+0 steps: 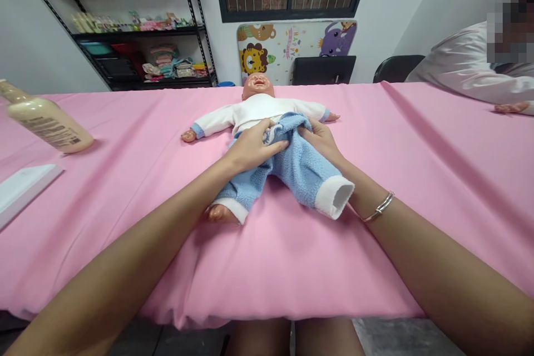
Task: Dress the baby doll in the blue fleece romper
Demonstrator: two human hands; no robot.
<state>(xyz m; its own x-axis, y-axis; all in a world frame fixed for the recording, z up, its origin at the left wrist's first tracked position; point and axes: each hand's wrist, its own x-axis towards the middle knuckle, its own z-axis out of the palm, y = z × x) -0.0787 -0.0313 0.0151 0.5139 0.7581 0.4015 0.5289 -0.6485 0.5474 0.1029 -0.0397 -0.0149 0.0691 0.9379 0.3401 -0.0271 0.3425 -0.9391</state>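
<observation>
A baby doll (259, 87) lies on its back, arms spread, in a white top (258, 107) with blue cuffs. Fluffy blue pants (298, 164) with white cuffs cover its lower body. One doll foot (222, 213) pokes out of the left-hand cuff, while the right-hand cuff hangs open with no foot showing. My left hand (256, 147) grips the waistband, thumb across the front. On the other side, my right hand (321, 139) holds the bunched waistband, its fingers partly hidden by the cloth.
A pink sheet (146, 189) covers the table. At left are a pump bottle (50, 122) and a white flat box (27, 189). Behind stand a black shelf (137, 33) and a monitor (324, 70). Another person's hand (512, 107) rests at the far right.
</observation>
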